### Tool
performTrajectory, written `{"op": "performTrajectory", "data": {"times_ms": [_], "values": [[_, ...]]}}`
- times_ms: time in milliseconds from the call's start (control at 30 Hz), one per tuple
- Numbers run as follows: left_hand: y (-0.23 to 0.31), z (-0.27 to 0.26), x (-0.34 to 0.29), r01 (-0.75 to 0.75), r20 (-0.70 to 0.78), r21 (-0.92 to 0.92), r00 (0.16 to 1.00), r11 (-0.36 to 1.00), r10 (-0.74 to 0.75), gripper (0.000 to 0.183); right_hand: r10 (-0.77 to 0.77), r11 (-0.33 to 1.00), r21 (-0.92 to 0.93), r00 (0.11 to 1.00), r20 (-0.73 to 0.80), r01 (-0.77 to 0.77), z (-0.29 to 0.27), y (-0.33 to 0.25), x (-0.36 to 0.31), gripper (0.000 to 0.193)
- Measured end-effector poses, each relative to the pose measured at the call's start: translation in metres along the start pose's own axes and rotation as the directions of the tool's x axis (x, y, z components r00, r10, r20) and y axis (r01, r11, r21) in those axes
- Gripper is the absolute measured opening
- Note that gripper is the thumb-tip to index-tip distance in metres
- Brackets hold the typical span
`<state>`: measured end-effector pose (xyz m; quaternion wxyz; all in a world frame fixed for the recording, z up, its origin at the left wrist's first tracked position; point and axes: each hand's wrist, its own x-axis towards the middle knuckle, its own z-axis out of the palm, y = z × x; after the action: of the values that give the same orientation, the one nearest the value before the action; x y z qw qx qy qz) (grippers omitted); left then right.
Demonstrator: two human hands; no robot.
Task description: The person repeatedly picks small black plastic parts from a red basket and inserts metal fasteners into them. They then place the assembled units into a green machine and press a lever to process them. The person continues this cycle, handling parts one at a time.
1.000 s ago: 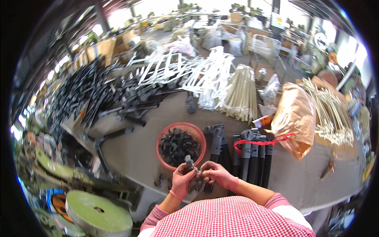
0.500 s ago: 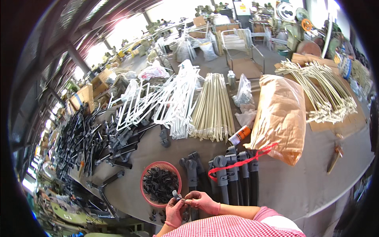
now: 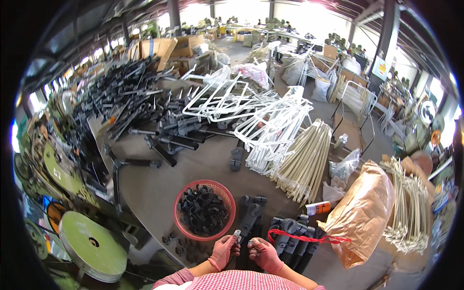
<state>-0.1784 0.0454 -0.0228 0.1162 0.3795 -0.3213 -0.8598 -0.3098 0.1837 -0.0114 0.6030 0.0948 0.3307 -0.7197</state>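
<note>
My left hand (image 3: 223, 252) is closed around a small grey fitting with a rounded end (image 3: 237, 233), whose tip sticks up past the fingers. A short gap away, my right hand (image 3: 267, 255) pinches something small and pale, too small to name. Both palms have pink coverings, with the fingertips bare. Just beyond my left hand stands a round red mesh basket (image 3: 177, 220) full of black curved clips (image 3: 203, 209). More loose black clips (image 3: 180, 249) lie beside it. Dark tubes with grey joints (image 3: 251, 217) lie beyond my hands.
Red ribbon (image 3: 309, 239) crosses more jointed tubes at the right. Further off are white bent frames (image 3: 280, 128), beige rods (image 3: 307, 162), an orange-and-white can (image 3: 318, 208) and a brown paper sack (image 3: 362, 212). Black tube parts (image 3: 121, 96) pile up left, near a green round machine part (image 3: 92, 244).
My hands, together half a second ago, are now apart, each with closed fingers. The view has turned left, showing more of the green machine; the tabletop things appear turned and shifted.
</note>
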Motion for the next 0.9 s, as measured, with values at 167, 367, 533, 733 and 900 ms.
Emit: {"op": "performTrajectory", "data": {"times_ms": [167,367,533,733,900], "values": [[0.012,-0.031,0.017,0.004,0.166,0.106,0.986,0.994,-0.021,0.021,-0.067,0.981,-0.190,0.988,-0.141,0.039,0.021,0.010,0.031,0.006],[0.024,-0.069,0.035,-0.176,0.253,0.138,0.958,0.975,0.137,0.012,-0.257,0.726,-0.685,0.946,-0.198,0.054,0.067,0.042,0.072,0.015],[0.031,-0.105,0.037,-0.180,0.151,0.096,0.975,0.979,0.164,0.009,-0.132,0.663,-0.749,0.986,-0.105,0.009,0.085,0.054,0.099,0.021],[0.044,-0.124,0.021,-0.249,0.201,-0.029,0.947,0.968,0.249,0.004,-0.207,0.653,-0.751,0.977,-0.060,0.092,0.099,0.073,0.104,0.020],[0.055,-0.114,-0.013,-0.256,0.139,0.041,0.959,0.966,0.248,0.005,-0.192,0.651,-0.755,0.980,-0.056,0.084,0.109,0.088,0.084,0.018]]}}
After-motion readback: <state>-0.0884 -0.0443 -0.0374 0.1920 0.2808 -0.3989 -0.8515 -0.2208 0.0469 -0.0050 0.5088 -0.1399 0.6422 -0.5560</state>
